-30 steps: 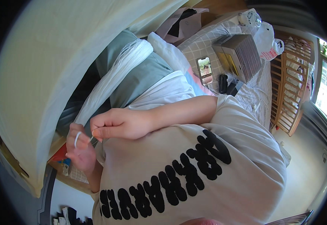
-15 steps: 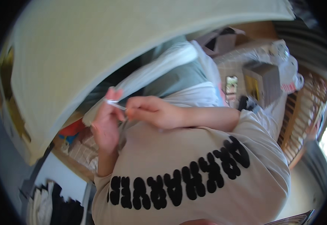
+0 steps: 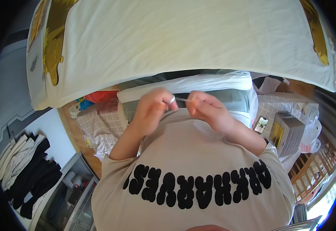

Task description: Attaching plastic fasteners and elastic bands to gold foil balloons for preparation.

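A thin white strand runs taut between my two hands in front of my chest. My left hand is closed, with the strand looped round a finger and pinched there. Opposite it, my right hand pinches the other end between thumb and fingers. A loose tail seems to hang below the left fingers. Just beyond both hands, a long bundle of white strands lies across my lap on grey-green cloth. The fingertips are slightly blurred.
A cream cloth covers the surface ahead, with gold foil pieces at its sides. To the right are a phone, a grey box-like stack, plastic bags and a slatted wooden frame. Folded clothes lie at left.
My view has swung, so more of the cream cloth and the left side shows. Both hands have turned and moved apart, the strand now stretched between them; the left fingers have curled closed.
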Demonstrator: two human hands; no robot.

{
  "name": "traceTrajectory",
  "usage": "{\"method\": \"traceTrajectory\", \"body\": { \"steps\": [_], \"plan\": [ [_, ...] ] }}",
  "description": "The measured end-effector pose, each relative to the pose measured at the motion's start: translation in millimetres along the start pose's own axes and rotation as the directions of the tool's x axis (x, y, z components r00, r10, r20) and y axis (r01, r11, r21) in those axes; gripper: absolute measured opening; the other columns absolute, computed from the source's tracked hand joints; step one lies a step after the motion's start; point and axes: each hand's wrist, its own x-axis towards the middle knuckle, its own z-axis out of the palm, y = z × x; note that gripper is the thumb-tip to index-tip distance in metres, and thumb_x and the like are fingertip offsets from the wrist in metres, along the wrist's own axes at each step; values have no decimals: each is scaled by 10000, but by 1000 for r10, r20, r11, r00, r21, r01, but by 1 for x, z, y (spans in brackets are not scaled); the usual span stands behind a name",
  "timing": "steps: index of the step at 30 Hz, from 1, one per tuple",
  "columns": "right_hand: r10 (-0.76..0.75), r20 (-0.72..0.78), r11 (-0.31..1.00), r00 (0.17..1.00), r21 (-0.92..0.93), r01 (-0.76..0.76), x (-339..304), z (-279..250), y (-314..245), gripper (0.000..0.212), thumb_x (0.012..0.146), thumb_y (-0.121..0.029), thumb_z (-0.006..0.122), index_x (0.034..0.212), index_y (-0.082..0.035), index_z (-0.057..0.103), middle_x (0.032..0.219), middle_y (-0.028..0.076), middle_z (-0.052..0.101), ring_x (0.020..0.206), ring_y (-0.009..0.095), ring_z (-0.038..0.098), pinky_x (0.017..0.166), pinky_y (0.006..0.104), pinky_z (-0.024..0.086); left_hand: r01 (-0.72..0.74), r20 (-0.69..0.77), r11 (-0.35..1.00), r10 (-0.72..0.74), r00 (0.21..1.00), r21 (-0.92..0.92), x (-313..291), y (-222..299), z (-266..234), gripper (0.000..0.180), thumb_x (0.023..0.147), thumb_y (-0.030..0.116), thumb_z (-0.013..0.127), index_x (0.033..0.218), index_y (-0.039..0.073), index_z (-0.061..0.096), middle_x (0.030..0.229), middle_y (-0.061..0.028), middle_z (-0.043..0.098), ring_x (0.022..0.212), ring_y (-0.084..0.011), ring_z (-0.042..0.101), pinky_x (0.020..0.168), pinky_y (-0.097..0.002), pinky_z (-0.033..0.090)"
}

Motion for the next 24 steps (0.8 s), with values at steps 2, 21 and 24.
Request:
{"method": "traceTrajectory", "body": {
  "steps": [2,21,24],
  "plan": [
    [-157,-35,974,987,159,161,1,-2,4,222,1006,-188,429,868,-47,531,781,-22,470,722,74,434,658,231,366,-180,140,167,227,964,969,11,20,2,663,961,590,302,915,1,603,905,-70,632,694,-132,505,679,-277,406],
    [-402,54,677,914,-654,337,-2,4,-18,125,917,-63,474,870,-17,580,705,21,511,656,115,462,610,241,371,-107,-80,855,170,982,507,19,-2,21,564,985,485,344,996,-12,611,959,-70,638,622,-90,426,582,-234,359],
    [-369,74,471,926,-845,255,0,-5,-15,146,941,-116,469,878,-23,564,739,13,522,684,123,471,619,284,398,-73,-129,955,114,985,287,19,-1,27,519,998,425,349,1030,-20,615,949,-73,655,632,-98,439,602,-242,375]
  ]
}}
